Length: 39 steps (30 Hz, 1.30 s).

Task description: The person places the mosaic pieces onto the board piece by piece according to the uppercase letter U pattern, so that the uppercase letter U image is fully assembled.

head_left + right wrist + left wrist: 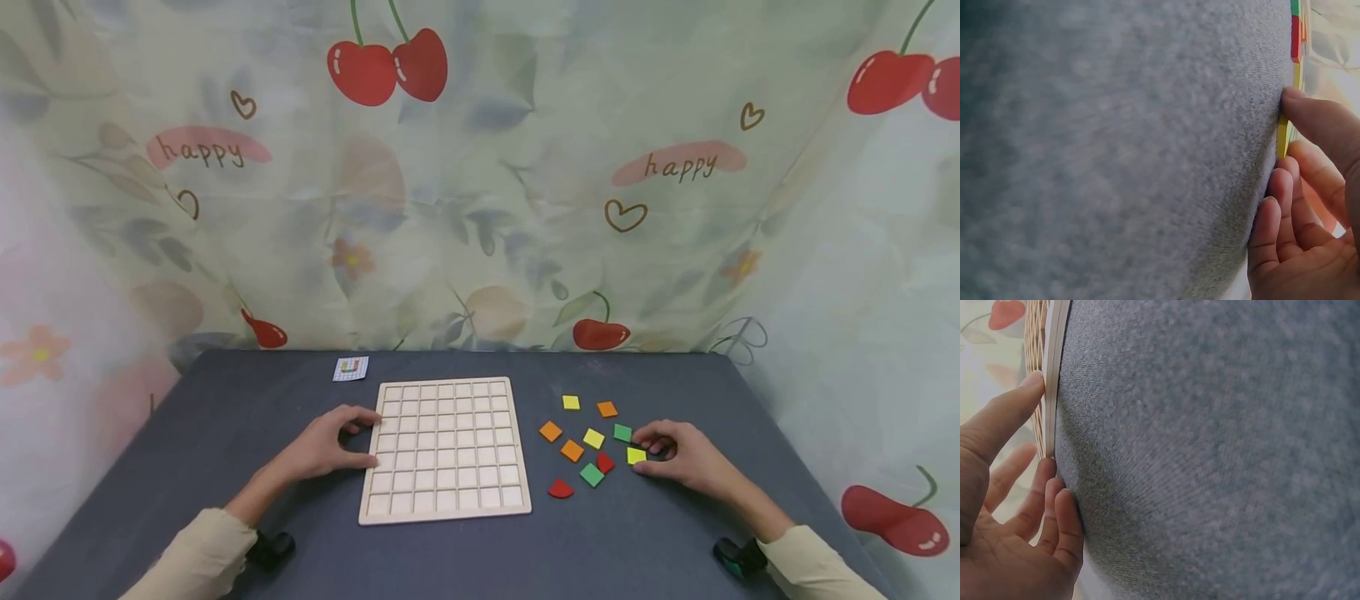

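My left hand is at the left edge of a pale wooden grid board, thumb and forefinger spread apart and touching its side. In the left wrist view the board's rim stands edge-on beside the thumb. On the right, my right hand pinches a yellow square tile lying low at the table. The right wrist view shows this tile's yellow edge between thumb and fingers. A green tile lies just beyond the fingertips.
Several loose tiles lie between board and right hand, among them an orange tile, a green tile and a red quarter-round tile. A small printed card lies at the back left of the dark table. A patterned curtain hangs behind.
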Tool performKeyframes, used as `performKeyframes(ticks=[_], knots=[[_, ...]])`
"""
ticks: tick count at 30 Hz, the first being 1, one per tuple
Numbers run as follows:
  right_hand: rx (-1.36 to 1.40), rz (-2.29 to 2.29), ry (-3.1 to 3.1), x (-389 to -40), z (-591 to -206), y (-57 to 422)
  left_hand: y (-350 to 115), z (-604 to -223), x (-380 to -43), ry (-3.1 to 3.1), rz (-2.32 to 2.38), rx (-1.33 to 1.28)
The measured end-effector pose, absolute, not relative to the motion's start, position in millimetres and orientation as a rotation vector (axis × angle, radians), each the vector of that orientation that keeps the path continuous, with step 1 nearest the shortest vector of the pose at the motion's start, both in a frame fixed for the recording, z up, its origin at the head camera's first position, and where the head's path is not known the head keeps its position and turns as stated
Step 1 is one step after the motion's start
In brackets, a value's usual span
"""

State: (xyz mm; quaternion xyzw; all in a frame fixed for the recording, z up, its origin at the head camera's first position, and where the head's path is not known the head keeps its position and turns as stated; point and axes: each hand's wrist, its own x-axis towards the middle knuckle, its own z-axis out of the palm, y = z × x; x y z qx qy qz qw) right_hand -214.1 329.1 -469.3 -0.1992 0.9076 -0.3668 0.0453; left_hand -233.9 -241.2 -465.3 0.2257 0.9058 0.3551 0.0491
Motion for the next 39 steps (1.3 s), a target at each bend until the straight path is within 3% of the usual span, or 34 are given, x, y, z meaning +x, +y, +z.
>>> performKeyframes(ticks=[39], knots=[[-0.827, -1.358, 2.588, -227.3, -460.9, 333.5, -244.5, -464.6, -236.4, 2.739, 1.058, 0.749]])
